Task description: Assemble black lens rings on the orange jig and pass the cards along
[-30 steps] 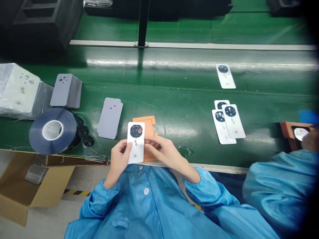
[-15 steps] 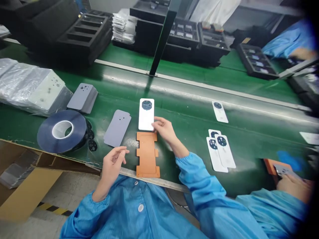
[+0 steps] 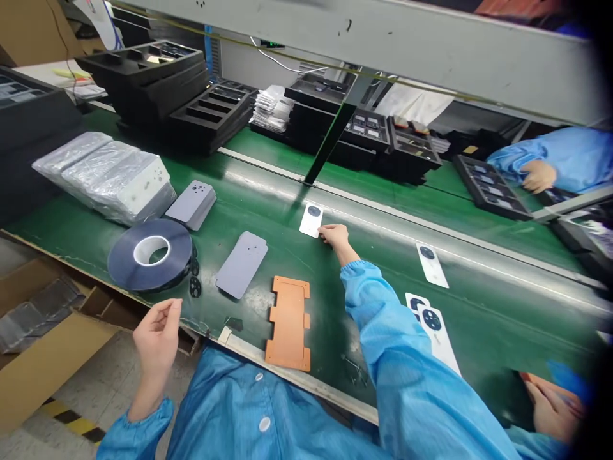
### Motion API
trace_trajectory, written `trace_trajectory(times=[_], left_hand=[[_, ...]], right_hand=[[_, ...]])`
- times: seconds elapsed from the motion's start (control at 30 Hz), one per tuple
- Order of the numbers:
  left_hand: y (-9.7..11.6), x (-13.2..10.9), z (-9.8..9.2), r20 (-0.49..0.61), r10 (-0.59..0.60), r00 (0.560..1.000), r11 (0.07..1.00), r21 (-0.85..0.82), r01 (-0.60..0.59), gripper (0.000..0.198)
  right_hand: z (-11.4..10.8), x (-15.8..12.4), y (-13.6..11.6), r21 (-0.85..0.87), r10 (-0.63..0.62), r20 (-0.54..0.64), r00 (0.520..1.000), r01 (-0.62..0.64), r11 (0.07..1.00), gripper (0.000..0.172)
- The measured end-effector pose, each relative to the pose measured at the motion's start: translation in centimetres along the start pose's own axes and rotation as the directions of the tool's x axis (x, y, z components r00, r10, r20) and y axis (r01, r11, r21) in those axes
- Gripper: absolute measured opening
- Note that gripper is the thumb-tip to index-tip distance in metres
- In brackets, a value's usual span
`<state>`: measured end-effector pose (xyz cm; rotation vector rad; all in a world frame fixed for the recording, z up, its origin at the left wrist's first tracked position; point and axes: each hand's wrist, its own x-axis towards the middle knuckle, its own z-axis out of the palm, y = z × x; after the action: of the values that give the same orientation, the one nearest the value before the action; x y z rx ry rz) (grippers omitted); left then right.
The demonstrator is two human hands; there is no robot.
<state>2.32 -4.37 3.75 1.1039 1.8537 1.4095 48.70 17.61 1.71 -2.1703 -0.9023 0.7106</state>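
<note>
My right hand (image 3: 336, 236) pinches the lower right corner of a white phone back cover (image 3: 310, 227) with a dark round camera area, over the far side of the green bench. My left hand (image 3: 160, 335) is at the front edge, thumb and fingers pressed together; what they hold, if anything, cannot be made out. Between the hands lies an orange fixture plate (image 3: 288, 322) with notched sides. To its left rests a small pile of grey phone-shaped sheets (image 3: 242, 265). Beyond my left hand lies a roll of clear bluish film (image 3: 119, 259), black camera-ring pieces (image 3: 195, 287) beside it.
More white covers (image 3: 443, 342) lie at the right, one (image 3: 432, 265) apart. Grey sheets (image 3: 191, 206) and plastic-wrapped stacks (image 3: 103, 176) stand at the left. Black trays (image 3: 201, 121) line the back, near a dark post (image 3: 330, 144). A co-worker's hand (image 3: 555, 409) works at the right.
My right hand has carried the white cover away from the orange plate toward the back of the bench. My left hand has moved left, and its fingers have closed together. The view has shifted.
</note>
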Motion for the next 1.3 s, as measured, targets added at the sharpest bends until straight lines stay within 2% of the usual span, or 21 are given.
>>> trace_trajectory(times=[0.07,0.1,0.2,0.27,0.33,0.4,0.47,0.53,0.6,0.63,0.67,0.7,0.73,0.83,1.0,1.07,1.2,1.3], left_hand=[[-0.9,0.9,-0.4,-0.044,0.004,0.999,0.999,0.05,-0.001,0.039],[-1.2,1.4,-0.5,-0.03,0.01,1.0,0.997,0.076,-0.007,0.038],[-1.9,2.3,-0.3,0.149,0.001,0.989,0.992,0.127,-0.02,0.041],[-1.9,2.5,0.3,0.299,-0.075,0.951,0.995,0.087,0.051,0.045],[-1.6,2.4,1.2,0.393,-0.13,0.91,0.991,0.042,0.123,0.048],[-1.3,2.2,2.0,0.422,-0.143,0.895,0.988,0.01,0.153,0.047],[-1.1,2.0,2.6,0.426,-0.148,0.893,0.987,-0.001,0.164,0.044],[-1.1,1.9,2.9,0.436,-0.149,0.888,0.986,0.0,0.165,0.044],[-1.1,1.9,3.0,0.451,-0.146,0.881,0.987,0.009,0.158,0.046],[-1.2,1.9,3.0,0.455,-0.149,0.878,0.987,0.016,0.159,0.048],[-1.2,1.9,3.0,0.455,-0.156,0.877,0.986,0.026,0.162,0.049],[-1.2,1.9,2.9,0.451,-0.164,0.877,0.985,0.037,0.166,0.05],[-1.2,1.8,2.9,0.446,-0.172,0.878,0.985,0.049,0.168,0.051],[-1.3,1.7,2.9,0.437,-0.152,0.886,0.988,0.067,0.136,0.052],[-1.8,1.9,3.2,0.381,0.081,0.921,0.993,0.053,-0.109,0.044],[-2.1,2.0,3.3,0.368,0.144,0.918,0.983,0.05,-0.174,0.044],[-2.6,2.1,3.4,0.394,0.164,0.904,0.977,0.06,-0.203,0.042],[-2.8,2.0,3.1,0.367,0.183,0.912,0.975,0.053,-0.217,0.039]], right_hand=[[-0.4,-0.4,-0.4,-0.045,-0.043,-0.032,0.999,0.042,0.998,0.008],[-0.6,-0.8,-0.7,-0.06,-0.079,-0.044,0.996,0.076,0.995,0.01],[-0.3,-3.0,-1.9,-0.081,-0.212,-0.043,0.976,0.208,0.975,0.021],[0.4,-5.8,-2.9,-0.07,-0.302,0.005,0.953,0.301,0.951,0.025],[1.4,-9.9,-3.8,-0.026,-0.399,0.105,0.911,0.403,0.915,0.026],[2.4,-14.8,-4.6,0.1,-0.546,0.271,0.793,0.541,0.835,0.029],[3.4,-19.9,-5.1,0.176,-0.629,0.415,0.657,0.62,0.764,0.028],[4.5,-24.2,-5.3,0.218,-0.662,0.58,0.475,0.692,0.688,0.027],[5.6,-27.4,-5.3,0.255,-0.667,0.694,0.273,0.773,0.581,0.033],[6.1,-28.4,-5.2,0.258,-0.651,0.732,0.2,0.803,0.538,0.038],[6.7,-29.2,-5.1,0.25,-0.63,0.761,0.156,0.825,0.507,0.042],[7.2,-29.8,-5.0,0.231,-0.608,0.781,0.142,0.839,0.492,0.046],[7.7,-30.1,-4.9,0.207,-0.592,0.792,0.151,0.846,0.492,0.048],[8.8,-30.6,-4.7,0.177,-0.589,0.781,0.206,0.832,0.526,0.048],[9.4,-30.7,-4.7,0.202,-0.626,0.739,0.249,0.804,0.559,0.039],[9.6,-30.8,-4.7,0.202,-0.631,0.735,0.246,0.81,0.551,0.039],[10.1,-31.2,-4.5,0.176,-0.6,0.762,0.243,0.814,0.553,0.039],[10.2,-31.4,-4.3,0.252,-0.617,0.76,0.203,0.784,0.568,0.043]])
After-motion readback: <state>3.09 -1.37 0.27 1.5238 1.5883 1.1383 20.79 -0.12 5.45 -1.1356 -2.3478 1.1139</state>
